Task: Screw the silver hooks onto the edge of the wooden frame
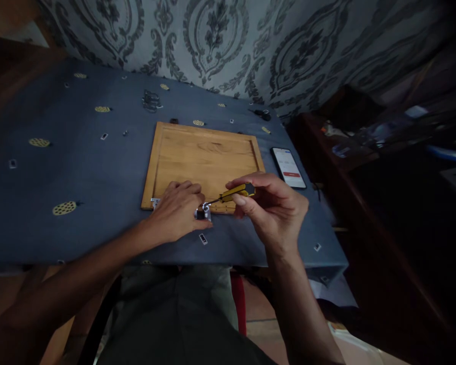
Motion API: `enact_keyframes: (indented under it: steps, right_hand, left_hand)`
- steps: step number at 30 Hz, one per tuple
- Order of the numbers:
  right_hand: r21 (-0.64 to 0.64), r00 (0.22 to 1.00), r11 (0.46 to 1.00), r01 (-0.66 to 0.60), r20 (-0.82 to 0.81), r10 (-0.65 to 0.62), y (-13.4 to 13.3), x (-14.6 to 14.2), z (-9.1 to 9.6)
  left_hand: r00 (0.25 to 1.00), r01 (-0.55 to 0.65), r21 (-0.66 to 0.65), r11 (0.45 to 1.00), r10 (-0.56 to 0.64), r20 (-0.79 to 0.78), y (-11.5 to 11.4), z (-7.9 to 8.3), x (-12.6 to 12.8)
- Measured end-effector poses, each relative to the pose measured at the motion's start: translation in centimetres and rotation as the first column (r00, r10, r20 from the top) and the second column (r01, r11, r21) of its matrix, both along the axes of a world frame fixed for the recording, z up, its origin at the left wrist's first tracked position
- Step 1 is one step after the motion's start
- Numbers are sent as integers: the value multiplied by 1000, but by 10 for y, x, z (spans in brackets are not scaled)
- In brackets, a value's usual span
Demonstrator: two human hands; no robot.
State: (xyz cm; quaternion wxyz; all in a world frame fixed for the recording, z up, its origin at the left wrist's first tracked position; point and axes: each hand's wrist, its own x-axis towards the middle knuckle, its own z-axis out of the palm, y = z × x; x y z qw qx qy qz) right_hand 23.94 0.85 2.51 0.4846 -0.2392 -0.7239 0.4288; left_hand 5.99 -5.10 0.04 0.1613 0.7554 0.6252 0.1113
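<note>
A wooden panel (203, 152) with a raised frame lies flat on the blue tablecloth (79, 177). My left hand (178, 210) is closed over a small metal hinge (204, 211) at the panel's near edge. My right hand (271, 208) pinches a small yellow and black screwdriver (233, 192), whose tip points left into the hinge. A second metal hinge (155, 203) sits at the panel's near left corner.
A phone (289, 167) with a lit screen lies right of the panel. Small screws and metal parts (151, 100) are scattered over the cloth. A patterned wall stands behind the table. Dark cluttered furniture (383, 152) is on the right.
</note>
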Motion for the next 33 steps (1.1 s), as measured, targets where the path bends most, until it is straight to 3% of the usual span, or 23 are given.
enact_keyframes:
  steps: [5, 11, 24, 29, 33]
  right_hand:
    - [-32, 999, 999, 2, -53, -4, 1, -4, 0]
    - [-26, 997, 998, -63, 36, 64, 2, 3, 2]
    - [8, 992, 992, 122, -33, -122, -1, -11, -1]
    - [80, 945, 955, 284, -191, -265, -10, -4, 1]
    - [67, 965, 969, 237, -135, -226, -13, 2, -1]
  left_hand:
    - [1000, 0, -1, 1000, 0, 6, 0, 0, 0]
    - [1000, 0, 2, 1000, -1, 19, 0, 1, 0]
    - [1000, -5, 18, 1000, 5, 19, -1, -1, 0]
    - [1000, -7, 10, 1000, 7, 20, -1, 1, 0]
    - [1000, 2, -5, 1000, -1, 10, -1, 1, 0]
